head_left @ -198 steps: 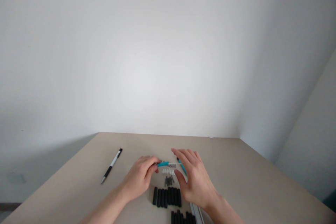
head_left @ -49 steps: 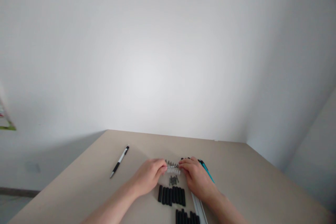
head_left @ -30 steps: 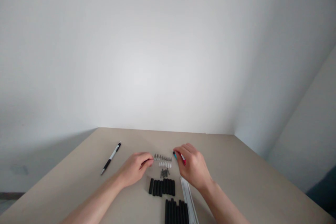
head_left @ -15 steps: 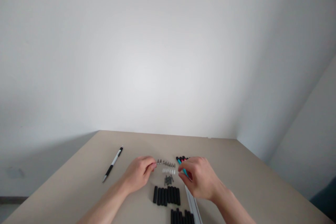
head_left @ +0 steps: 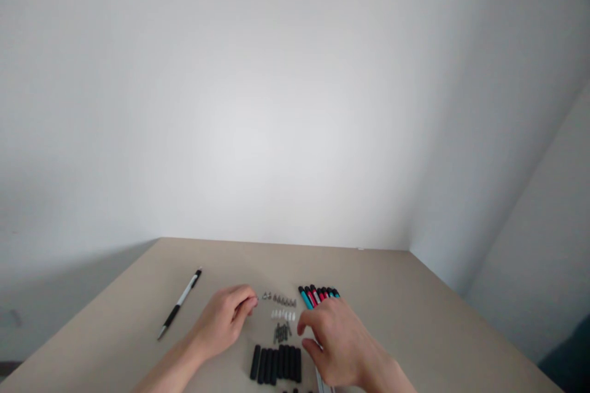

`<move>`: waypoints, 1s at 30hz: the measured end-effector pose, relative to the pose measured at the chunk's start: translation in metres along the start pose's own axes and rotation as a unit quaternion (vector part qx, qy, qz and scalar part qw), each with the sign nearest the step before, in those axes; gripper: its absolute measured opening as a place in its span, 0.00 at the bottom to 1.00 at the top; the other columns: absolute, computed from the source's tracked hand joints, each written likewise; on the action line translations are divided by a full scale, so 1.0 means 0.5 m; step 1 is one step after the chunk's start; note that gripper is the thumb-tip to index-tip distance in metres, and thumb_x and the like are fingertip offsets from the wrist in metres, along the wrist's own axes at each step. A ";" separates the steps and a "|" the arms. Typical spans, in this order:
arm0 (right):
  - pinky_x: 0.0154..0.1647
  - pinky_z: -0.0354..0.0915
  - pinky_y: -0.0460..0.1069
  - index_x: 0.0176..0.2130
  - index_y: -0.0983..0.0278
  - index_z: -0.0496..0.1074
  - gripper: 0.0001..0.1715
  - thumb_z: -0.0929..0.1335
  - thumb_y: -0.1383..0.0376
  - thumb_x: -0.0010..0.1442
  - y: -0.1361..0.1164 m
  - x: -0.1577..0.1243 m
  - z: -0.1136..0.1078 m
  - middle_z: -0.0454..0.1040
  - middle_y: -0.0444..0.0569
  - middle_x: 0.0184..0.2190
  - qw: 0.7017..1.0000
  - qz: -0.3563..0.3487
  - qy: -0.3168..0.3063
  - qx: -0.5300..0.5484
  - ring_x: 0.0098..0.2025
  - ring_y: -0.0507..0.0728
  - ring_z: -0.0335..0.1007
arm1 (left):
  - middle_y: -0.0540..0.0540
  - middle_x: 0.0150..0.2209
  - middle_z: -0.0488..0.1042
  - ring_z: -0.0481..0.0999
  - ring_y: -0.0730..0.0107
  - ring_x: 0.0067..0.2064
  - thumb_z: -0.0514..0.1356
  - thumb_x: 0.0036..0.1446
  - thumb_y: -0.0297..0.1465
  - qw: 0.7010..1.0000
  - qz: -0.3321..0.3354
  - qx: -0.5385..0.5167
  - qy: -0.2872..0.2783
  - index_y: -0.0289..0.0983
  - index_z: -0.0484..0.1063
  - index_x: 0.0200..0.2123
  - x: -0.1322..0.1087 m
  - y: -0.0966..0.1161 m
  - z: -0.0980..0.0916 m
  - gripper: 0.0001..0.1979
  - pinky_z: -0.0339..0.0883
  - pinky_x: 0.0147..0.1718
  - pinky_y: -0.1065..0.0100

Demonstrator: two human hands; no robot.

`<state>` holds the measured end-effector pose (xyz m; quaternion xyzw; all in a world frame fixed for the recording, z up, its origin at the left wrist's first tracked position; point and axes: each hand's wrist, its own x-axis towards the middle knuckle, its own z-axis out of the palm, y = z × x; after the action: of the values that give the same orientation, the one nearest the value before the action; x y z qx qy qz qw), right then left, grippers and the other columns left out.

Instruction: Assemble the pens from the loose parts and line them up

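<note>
My left hand (head_left: 227, 318) is closed in a pinch beside the left end of a row of small metal cone tips (head_left: 279, 300); what its fingers hold, if anything, is too small to make out. My right hand (head_left: 338, 341) hovers with thumb and fingers apart, nothing visible between them. It partly covers several teal, red and grey pen barrels (head_left: 310, 298) with black ends. Between the hands lie small clear-white pieces (head_left: 283, 315), a cluster of grey springs (head_left: 282, 333) and a row of black sleeves (head_left: 275, 365).
An assembled black-and-white pen (head_left: 180, 303) lies on the left of the beige table (head_left: 369, 276). White strips (head_left: 324, 385) show below my right hand, and more black pieces (head_left: 295, 390) at the bottom edge. A white wall (head_left: 276, 104) rises behind the table.
The view has shifted, so the table items appear lower and further left. My right hand has moved toward me, uncovering more pen barrels, and its fingers have spread. My left hand remains pinched by the metal tips.
</note>
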<state>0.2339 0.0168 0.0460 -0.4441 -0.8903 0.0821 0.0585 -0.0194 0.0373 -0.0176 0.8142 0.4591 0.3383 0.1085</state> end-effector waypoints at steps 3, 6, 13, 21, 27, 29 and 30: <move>0.39 0.58 0.49 0.37 0.57 0.77 0.12 0.66 0.63 0.52 0.003 -0.001 0.003 0.77 0.48 0.31 1.000 0.006 -0.009 0.009 0.40 0.60 0.71 | 0.51 0.24 0.69 0.69 0.71 0.27 0.47 0.65 0.32 1.000 0.007 0.007 -0.002 0.38 0.64 0.26 -0.001 -0.001 -0.001 0.15 0.58 0.28 0.73; 0.37 0.59 0.48 0.32 0.58 0.78 0.10 0.68 0.64 0.48 0.007 -0.003 -0.002 0.78 0.48 0.30 0.998 0.020 -0.054 0.011 0.37 0.58 0.71 | 0.51 0.24 0.69 0.69 0.71 0.27 0.47 0.65 0.31 1.000 0.004 0.006 -0.001 0.38 0.64 0.26 -0.002 -0.001 0.000 0.15 0.59 0.28 0.73; 0.19 0.53 0.42 0.24 0.59 0.78 0.09 0.69 0.70 0.40 0.023 -0.033 -0.017 0.72 0.40 0.17 0.985 0.050 -0.147 0.069 0.19 0.50 0.65 | 0.50 0.23 0.70 0.70 0.71 0.26 0.46 0.66 0.33 1.000 0.016 0.001 -0.001 0.38 0.65 0.25 -0.003 0.001 0.002 0.17 0.60 0.28 0.73; 0.14 0.49 0.40 0.23 0.60 0.79 0.11 0.67 0.72 0.38 0.024 -0.043 0.002 0.66 0.37 0.13 0.985 0.031 -0.160 0.063 0.16 0.48 0.58 | 0.52 0.23 0.71 0.72 0.72 0.27 0.48 0.66 0.33 0.999 0.051 -0.014 0.002 0.39 0.65 0.27 -0.007 -0.002 0.020 0.15 0.61 0.29 0.74; 0.16 0.51 0.41 0.27 0.60 0.80 0.11 0.69 0.69 0.40 0.010 -0.037 0.014 0.71 0.39 0.15 0.988 0.021 -0.151 0.035 0.17 0.49 0.61 | 0.52 0.25 0.71 0.71 0.73 0.27 0.48 0.66 0.30 0.996 0.091 -0.007 0.008 0.39 0.66 0.30 -0.007 0.012 0.021 0.12 0.61 0.29 0.74; 0.16 0.51 0.41 0.27 0.60 0.80 0.11 0.69 0.70 0.41 0.009 -0.035 0.020 0.72 0.38 0.16 0.988 0.012 -0.153 0.029 0.17 0.49 0.62 | 0.52 0.25 0.70 0.71 0.73 0.27 0.48 0.66 0.30 0.995 0.101 -0.004 0.002 0.39 0.66 0.31 -0.007 0.019 0.019 0.11 0.61 0.29 0.74; 0.17 0.52 0.41 0.27 0.59 0.80 0.11 0.69 0.70 0.41 0.009 -0.035 0.023 0.72 0.38 0.16 0.988 0.010 -0.154 0.030 0.18 0.49 0.63 | 0.52 0.25 0.70 0.71 0.73 0.27 0.48 0.66 0.29 0.994 0.105 -0.003 -0.002 0.39 0.66 0.30 -0.008 0.021 0.019 0.11 0.61 0.28 0.74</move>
<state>0.2456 0.0044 0.0332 -0.4327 -0.8815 0.1765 -0.0673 -0.0076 0.0293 -0.0212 0.8584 0.3694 0.3478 0.0758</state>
